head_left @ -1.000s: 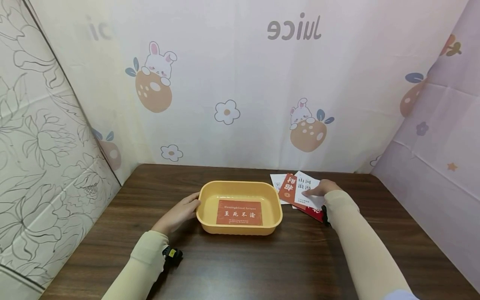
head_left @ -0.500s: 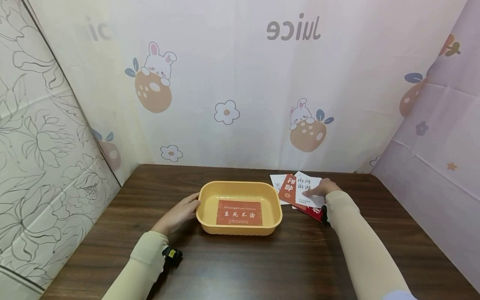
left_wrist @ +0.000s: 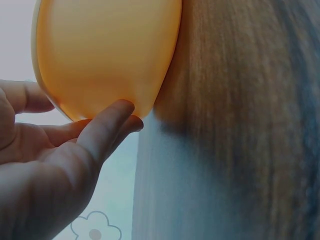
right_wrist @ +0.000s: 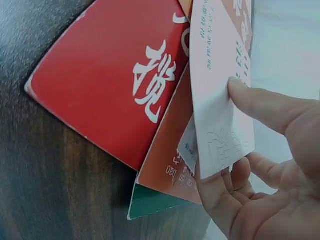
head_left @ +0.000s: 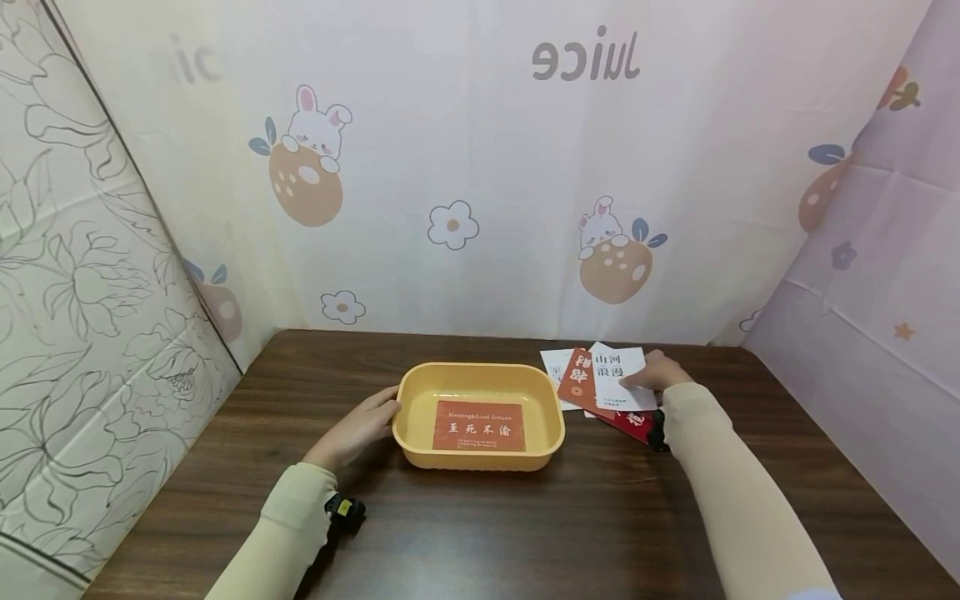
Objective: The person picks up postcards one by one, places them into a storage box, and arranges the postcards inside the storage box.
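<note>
My right hand [head_left: 654,372] pinches a white card [right_wrist: 220,85] with dark characters, thumb on its face and fingers behind. Under it lie an orange-red card [head_left: 576,379], a red card [right_wrist: 115,75] with white characters, and a green card [right_wrist: 155,202] whose corner shows in the right wrist view. Another white card [head_left: 555,364] sticks out at the left of this fanned pile. My left hand [head_left: 360,425] touches the left end of a yellow plastic tray [head_left: 480,461], its fingers fairly straight against the outer wall. A reddish-brown card [head_left: 480,425] with white writing lies inside the tray.
The dark wood-grain table [head_left: 480,533] bears everything. A pale printed curtain [head_left: 480,167] rises at its back edge, with more patterned cloth [head_left: 97,292] on the left side. The card pile sits near the back, to the tray's right.
My right hand has shifted slightly right, and the pinched white card has moved and turned with it, showing more of another white card's corner behind. My left hand and the tray have stayed put.
</note>
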{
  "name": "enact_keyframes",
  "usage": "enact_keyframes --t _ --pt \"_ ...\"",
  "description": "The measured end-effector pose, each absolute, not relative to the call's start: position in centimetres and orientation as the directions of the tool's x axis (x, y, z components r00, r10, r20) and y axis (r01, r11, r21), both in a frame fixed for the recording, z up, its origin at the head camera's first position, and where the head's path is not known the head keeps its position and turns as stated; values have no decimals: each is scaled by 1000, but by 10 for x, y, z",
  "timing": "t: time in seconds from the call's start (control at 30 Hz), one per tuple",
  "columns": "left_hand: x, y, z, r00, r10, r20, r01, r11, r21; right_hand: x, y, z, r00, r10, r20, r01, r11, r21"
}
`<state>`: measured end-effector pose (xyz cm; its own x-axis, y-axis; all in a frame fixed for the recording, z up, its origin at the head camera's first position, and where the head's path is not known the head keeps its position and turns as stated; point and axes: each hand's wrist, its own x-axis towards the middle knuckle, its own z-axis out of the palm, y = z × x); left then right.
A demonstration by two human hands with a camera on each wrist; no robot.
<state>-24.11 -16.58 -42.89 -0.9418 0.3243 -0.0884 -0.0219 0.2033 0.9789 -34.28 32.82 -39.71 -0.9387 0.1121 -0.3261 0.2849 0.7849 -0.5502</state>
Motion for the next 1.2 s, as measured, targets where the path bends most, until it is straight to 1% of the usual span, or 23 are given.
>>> enact_keyframes --t 0.2,0.33,0.43,0.7,0.97,1.2 --pt "-240 -166 -426 -939 329 -97 -23 222 975 -346 338 -398 -947 74 -313 259 752 -606" --pt "-240 -166 -425 -940 327 -98 -26 217 976 -352 346 -400 -958 49 -282 237 689 -685" --pt "-240 -166 -425 -939 330 -99 -27 216 976 -356 350 -402 -958 52 -283 247 653 -716" --pt "-239 -168 -425 -934 343 -96 -16 228 974 -355 352 -399 -954 71 -292 274 603 -749" --pt "-240 -168 -426 -934 344 -93 -17 218 976 -353 351 -398 -956 72 -283 266 614 -743" --pt "-240 -167 -427 -934 345 -93 -18 215 977 -347 341 -391 -968 77 -238 232 634 -738"
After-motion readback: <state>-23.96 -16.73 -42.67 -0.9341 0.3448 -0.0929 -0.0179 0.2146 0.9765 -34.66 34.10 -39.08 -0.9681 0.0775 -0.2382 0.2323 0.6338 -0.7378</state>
